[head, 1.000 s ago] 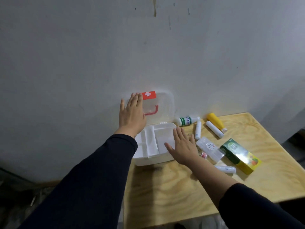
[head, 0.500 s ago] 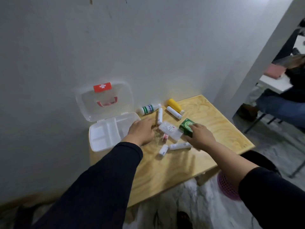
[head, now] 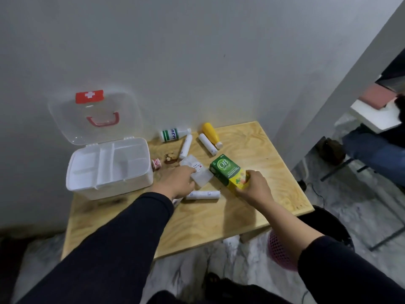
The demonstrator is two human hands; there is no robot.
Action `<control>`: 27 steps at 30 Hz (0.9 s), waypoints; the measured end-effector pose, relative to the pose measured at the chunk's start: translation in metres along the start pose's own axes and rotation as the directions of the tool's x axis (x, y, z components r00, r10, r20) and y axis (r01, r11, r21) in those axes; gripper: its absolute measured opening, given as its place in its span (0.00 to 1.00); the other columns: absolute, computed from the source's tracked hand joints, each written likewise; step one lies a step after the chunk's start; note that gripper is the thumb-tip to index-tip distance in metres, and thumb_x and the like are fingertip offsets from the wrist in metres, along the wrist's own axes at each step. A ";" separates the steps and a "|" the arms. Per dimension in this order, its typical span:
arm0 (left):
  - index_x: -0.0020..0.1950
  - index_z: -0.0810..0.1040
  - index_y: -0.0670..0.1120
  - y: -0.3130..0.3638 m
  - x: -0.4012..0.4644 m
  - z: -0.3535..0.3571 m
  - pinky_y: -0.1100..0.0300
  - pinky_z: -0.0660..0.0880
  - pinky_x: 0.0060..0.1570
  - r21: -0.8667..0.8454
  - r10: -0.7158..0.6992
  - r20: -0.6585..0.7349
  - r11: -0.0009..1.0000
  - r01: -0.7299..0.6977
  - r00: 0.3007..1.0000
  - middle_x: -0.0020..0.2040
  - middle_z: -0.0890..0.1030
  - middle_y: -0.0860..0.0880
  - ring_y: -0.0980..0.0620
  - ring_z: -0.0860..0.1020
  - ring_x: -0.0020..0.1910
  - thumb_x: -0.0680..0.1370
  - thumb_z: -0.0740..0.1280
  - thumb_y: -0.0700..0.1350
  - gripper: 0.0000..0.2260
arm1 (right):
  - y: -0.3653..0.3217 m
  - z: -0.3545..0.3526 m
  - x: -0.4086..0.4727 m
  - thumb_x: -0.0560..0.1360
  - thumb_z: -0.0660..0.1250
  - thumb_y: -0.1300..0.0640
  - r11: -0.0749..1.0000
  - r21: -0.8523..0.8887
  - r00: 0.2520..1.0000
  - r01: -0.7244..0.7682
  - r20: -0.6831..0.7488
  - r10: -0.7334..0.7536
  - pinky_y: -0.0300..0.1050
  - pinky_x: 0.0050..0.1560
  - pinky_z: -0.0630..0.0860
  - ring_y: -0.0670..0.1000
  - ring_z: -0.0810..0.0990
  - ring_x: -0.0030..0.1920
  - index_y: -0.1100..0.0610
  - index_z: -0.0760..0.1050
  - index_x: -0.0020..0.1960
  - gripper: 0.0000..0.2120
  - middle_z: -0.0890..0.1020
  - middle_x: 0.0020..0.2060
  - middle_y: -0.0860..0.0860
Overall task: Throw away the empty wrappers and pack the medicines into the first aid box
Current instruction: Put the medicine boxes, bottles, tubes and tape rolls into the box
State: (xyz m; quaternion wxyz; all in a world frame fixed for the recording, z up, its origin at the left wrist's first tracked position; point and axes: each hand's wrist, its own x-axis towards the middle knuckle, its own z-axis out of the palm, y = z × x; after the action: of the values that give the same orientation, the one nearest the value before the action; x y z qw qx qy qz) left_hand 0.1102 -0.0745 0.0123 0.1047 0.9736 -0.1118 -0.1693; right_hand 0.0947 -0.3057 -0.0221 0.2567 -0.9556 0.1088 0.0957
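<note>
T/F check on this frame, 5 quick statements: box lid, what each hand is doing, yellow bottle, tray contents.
1. The first aid box has its lid shut. False: the lid stands open against the wall.
2. The right hand grips the green carton. True.
3. The left hand rests inside the box. False: it is on the table, at the clear packet.
4. The yellow bottle lies on its side. True.
5. The box tray already holds medicines. False: its compartments look empty.
</note>
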 end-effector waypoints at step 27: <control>0.78 0.51 0.43 -0.173 -0.083 -0.033 0.45 0.45 0.76 -0.144 -0.538 -0.196 0.843 0.519 0.819 0.80 0.50 0.46 0.48 0.46 0.79 0.79 0.58 0.61 0.35 | -0.240 -0.020 0.020 0.70 0.71 0.48 0.699 -0.153 0.713 0.699 0.069 -0.698 0.50 0.64 0.68 0.56 0.64 0.68 0.60 0.61 0.73 0.36 0.72 0.64 0.56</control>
State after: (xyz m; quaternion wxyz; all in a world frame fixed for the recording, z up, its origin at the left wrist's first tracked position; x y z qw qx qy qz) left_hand 0.0773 0.1172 0.0262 0.1066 0.9738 0.1828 -0.0828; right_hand 0.1781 -0.1169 0.1030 0.1926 -0.9432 -0.2705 0.0026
